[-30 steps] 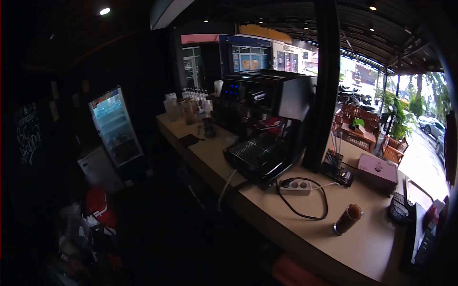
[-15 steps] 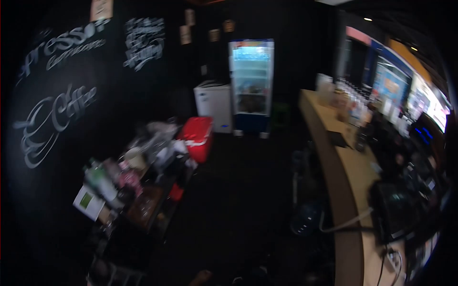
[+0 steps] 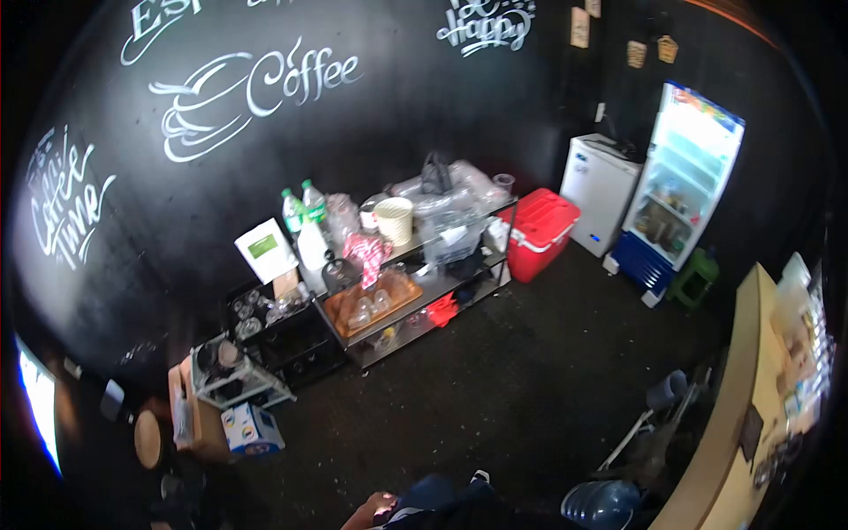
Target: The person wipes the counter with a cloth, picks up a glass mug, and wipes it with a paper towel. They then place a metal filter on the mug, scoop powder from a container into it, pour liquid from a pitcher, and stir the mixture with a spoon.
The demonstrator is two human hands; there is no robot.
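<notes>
view: looking down at the back wall of a coffee stall, dark floor, chalk lettering above

hands: neither is in shot, so can't tell if they're open or gripping anything

nearest stuff: metal shelf rack (image 3: 415,296) against the wall, wooden tray of glasses (image 3: 371,302) on its middle level, beige bucket (image 3: 394,219) and 2 green-capped bottles (image 3: 302,210) on top

step: looks like heading toward the rack, nothing picked up yet

next move: needs getting closer and reaching down to the tray

also around: red cooler (image 3: 539,232), white chest freezer (image 3: 599,183), lit drinks fridge (image 3: 685,190), table (image 3: 740,397) edge on the right

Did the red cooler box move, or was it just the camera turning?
No. The red cooler sits left of the white chest freezer and the drinks fridge, as it did half a second ago. Only the view swung.
</notes>
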